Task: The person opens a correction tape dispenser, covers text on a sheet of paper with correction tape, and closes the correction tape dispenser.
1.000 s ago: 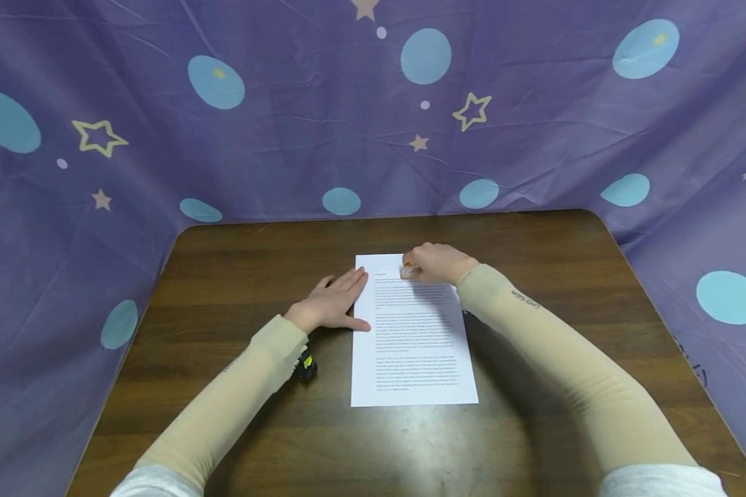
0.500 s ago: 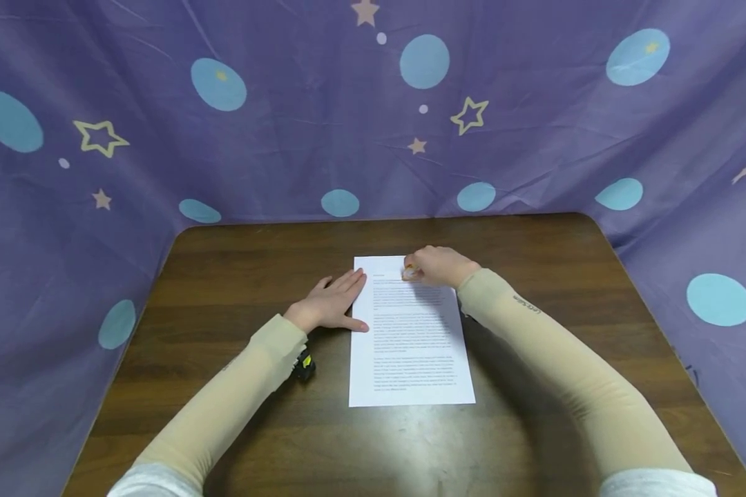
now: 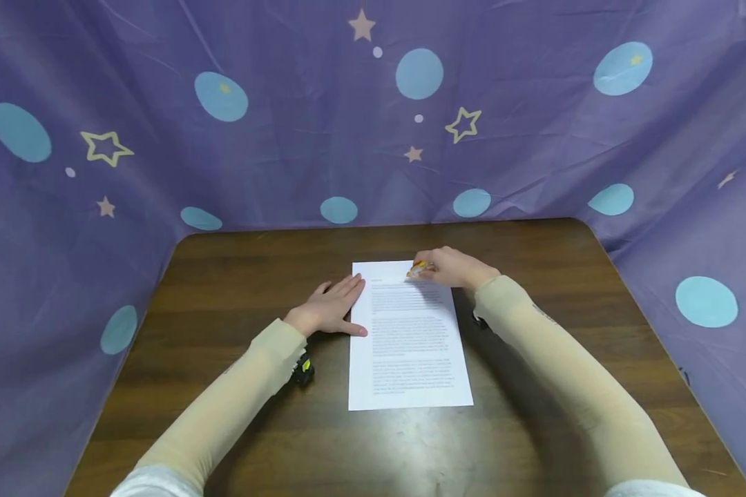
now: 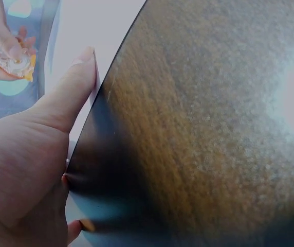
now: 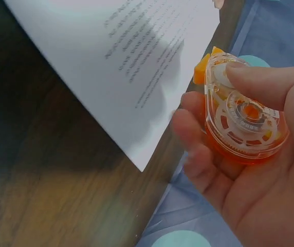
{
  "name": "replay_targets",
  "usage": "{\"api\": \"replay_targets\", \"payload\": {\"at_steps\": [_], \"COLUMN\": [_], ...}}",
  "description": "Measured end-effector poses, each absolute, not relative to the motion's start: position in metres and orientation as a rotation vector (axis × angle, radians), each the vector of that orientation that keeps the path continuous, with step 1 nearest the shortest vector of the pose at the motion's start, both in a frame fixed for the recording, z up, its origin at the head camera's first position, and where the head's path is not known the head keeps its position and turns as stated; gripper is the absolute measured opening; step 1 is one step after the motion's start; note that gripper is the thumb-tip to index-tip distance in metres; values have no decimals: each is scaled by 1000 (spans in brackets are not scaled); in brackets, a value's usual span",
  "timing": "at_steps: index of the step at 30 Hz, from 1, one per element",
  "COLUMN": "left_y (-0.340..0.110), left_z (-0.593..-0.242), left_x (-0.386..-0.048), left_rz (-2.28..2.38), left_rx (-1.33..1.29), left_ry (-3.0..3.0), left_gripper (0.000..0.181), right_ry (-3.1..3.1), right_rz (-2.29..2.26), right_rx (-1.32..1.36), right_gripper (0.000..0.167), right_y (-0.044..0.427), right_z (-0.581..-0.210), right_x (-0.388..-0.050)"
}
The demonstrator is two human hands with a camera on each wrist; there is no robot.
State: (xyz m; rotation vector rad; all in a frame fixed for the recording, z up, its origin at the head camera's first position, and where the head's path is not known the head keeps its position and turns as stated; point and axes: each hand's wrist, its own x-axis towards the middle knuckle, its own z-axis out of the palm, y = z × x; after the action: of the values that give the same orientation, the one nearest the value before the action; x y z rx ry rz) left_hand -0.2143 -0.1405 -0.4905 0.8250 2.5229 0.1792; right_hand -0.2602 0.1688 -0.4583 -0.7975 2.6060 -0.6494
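Note:
A printed sheet of paper (image 3: 410,373) lies flat on the wooden table. My left hand (image 3: 329,308) rests on its left edge with fingers straight and thumb spread; the left wrist view shows the thumb (image 4: 75,87) along the paper's edge. Over the sheet's upper right part, my right hand (image 3: 454,268) holds a correction tape dispenser (image 3: 418,269). In the right wrist view, the dispenser (image 5: 247,116) has a clear case, orange underside and orange tip. The thumb presses on its upper face while the fingers curl beneath. There, its tip appears raised off the paper.
The brown wooden table (image 3: 255,428) extends around the sheet on all sides. A purple curtain (image 3: 286,124) with stars and blue ovals hangs behind the table and along both sides. A small black device (image 3: 302,369) sits under the left wrist.
The right hand has shifted slightly right with the correction tape dispenser and turned, so more of the dispenser shows. The left hand stays on the paper. The head view has tilted slightly upward.

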Motion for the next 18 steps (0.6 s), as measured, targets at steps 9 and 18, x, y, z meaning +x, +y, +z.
{"api": "replay_targets", "payload": {"at_steps": [9,18], "left_y": [-147,-142], "left_z": [-492,-493], "left_x": [-211,-213], "left_rz": [216,218], "left_rx": [823,843], "left_ry": [2545,2540], "left_gripper": [113,113], "right_ry": [2583,2633], "right_rz": [-682,-648], "right_rx": [-832,-837], "right_gripper": [22,20], "right_y": [170,169], "right_z": [-462,-460], "right_x": [-254,-253]}}
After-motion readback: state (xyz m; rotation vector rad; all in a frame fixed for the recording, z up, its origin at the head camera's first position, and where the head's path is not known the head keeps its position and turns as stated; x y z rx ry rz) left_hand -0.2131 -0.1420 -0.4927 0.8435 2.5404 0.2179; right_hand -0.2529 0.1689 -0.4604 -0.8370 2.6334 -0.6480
